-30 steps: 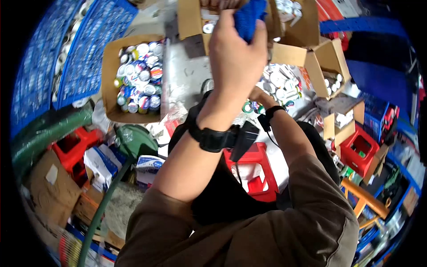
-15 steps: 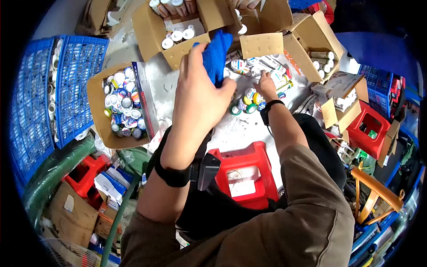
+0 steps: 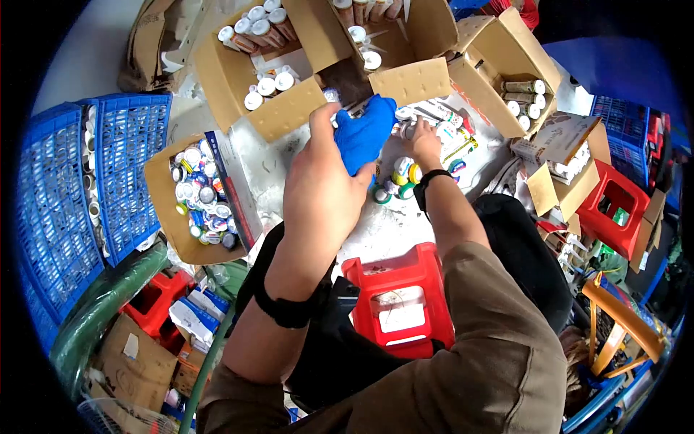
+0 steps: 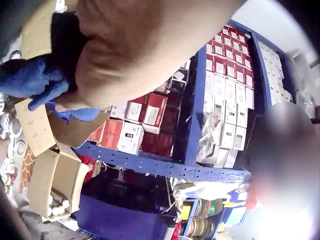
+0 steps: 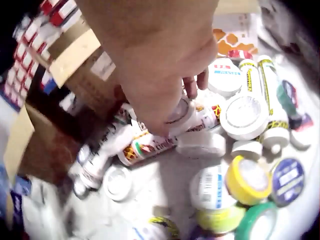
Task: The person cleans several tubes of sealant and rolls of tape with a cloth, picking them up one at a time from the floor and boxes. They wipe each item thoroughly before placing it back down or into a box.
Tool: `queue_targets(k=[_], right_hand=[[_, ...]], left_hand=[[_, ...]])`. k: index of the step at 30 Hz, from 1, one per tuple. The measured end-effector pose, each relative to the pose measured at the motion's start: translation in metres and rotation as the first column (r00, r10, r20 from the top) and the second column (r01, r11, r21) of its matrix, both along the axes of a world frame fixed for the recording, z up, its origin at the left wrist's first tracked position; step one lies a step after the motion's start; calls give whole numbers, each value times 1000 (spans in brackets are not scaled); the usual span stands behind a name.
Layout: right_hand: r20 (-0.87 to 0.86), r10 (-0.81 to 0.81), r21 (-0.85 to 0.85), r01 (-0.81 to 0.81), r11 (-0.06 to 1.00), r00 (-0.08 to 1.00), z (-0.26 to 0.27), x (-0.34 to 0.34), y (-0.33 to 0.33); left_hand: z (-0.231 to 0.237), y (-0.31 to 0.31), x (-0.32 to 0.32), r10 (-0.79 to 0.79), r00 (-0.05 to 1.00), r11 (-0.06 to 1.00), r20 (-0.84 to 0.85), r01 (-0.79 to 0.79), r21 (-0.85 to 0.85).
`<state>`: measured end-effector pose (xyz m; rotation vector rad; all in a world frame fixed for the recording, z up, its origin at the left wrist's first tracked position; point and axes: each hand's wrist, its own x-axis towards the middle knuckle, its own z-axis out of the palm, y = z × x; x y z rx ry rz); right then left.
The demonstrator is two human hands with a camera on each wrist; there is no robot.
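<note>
My left hand (image 3: 318, 184) holds a bunched blue knitted glove (image 3: 365, 134) between thumb and fingers, above the work surface. In the left wrist view the glove's fingers (image 4: 37, 82) hang loose beside the hand. My right hand (image 3: 425, 145) reaches down into a pile of tape rolls and printed tubes. Seen from the right wrist, its thumb and fingers straddle a white tape roll (image 5: 181, 111) lying against a printed tube (image 5: 150, 147). Nearer the body sit a yellow roll (image 5: 248, 180), a green roll (image 5: 257, 222) and a blue roll (image 5: 287, 181).
A cardboard box (image 3: 163, 177) full of tape rolls stands on the left, beside blue crates (image 3: 126, 166). Behind the pile are open cartons (image 3: 285, 108) with white-capped tubes. A smaller carton (image 3: 538, 126) stands at the right. A red stool (image 3: 354, 278) is between the legs.
The left hand has come down and left with the blue glove, which now hangs more bunched. The right hand has moved forward to the white rolls. The head view has shifted, showing more of the cartons.
</note>
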<state>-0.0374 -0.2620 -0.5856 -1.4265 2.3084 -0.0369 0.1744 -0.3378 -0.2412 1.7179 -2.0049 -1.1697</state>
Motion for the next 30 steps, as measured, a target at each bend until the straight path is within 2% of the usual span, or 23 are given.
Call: queue_targets(k=[2,3,4,6,7,8,9,10,12,13,14,16,17,18,19,20,22,23,24,26,27,28,30], right_hand=[[336,-214,-59,248,967,917,8,0,-9],[608,-298,-19,389,921,736,26,-1,-12],[827,-263,-23,496,868,497,34,3,-9],[957,-71,-121,610,783,280,119,20,-6],[974,58,-195,678,709,219,155,32,-4],[967,189,-250,744,620,168,189,42,-4],[921,268,-388,730,563,283,225,52,-10],[902,308,-426,728,537,302,240,55,-8],[886,223,-462,732,500,407,278,63,-12],[873,226,-477,654,587,433,283,60,-6],[882,242,-467,671,576,405,288,65,-2],[956,83,-251,639,727,282,298,61,9],[939,197,-337,646,685,281,301,63,13],[841,372,-541,595,595,393,304,62,14],[740,420,-655,421,627,525,311,56,19],[616,475,-729,225,647,628,320,51,26],[502,516,-756,62,652,694,335,53,33],[423,529,-793,17,609,736,339,54,33],[419,530,-793,14,609,737,339,53,33],[343,549,-906,114,408,762,338,45,28],[412,544,-895,214,391,731,340,43,27],[426,466,-887,258,383,776,344,38,29],[529,447,-844,388,371,721,349,30,23]], left_hand=[[-1,-4,-1,1,990,999,144,5,-43],[-7,-6,0,24,993,991,115,-8,-132],[-11,-8,-2,21,993,989,112,-5,-145],[-13,-7,-8,108,993,979,-53,-116,-167],[-12,-3,-15,186,962,981,-200,-192,-10],[-13,3,-22,211,917,976,-337,-183,115],[-9,10,-29,201,872,974,-446,-130,184],[-4,17,-36,194,811,968,-552,-66,244],[6,31,-47,-41,705,999,-708,41,-18],[5,34,-50,-106,714,992,-692,24,-128],[4,37,-53,-165,725,972,-668,5,-235],[2,36,-56,-105,668,986,-737,-25,-164],[0,32,-56,-102,621,990,-777,-11,-139],[0,30,-56,-100,569,993,-816,4,-119],[2,30,-58,97,445,994,-890,6,111],[2,27,-57,100,438,993,-893,5,114],[2,13,-53,513,219,831,-830,116,544],[6,11,-53,552,191,798,-812,162,581],[12,14,-53,551,187,798,-813,165,579],[23,23,-56,551,253,760,-795,243,604],[22,28,-59,528,286,775,-800,223,592],[22,35,-60,522,277,774,-807,243,584],[23,43,-64,550,260,756,-793,248,606]])
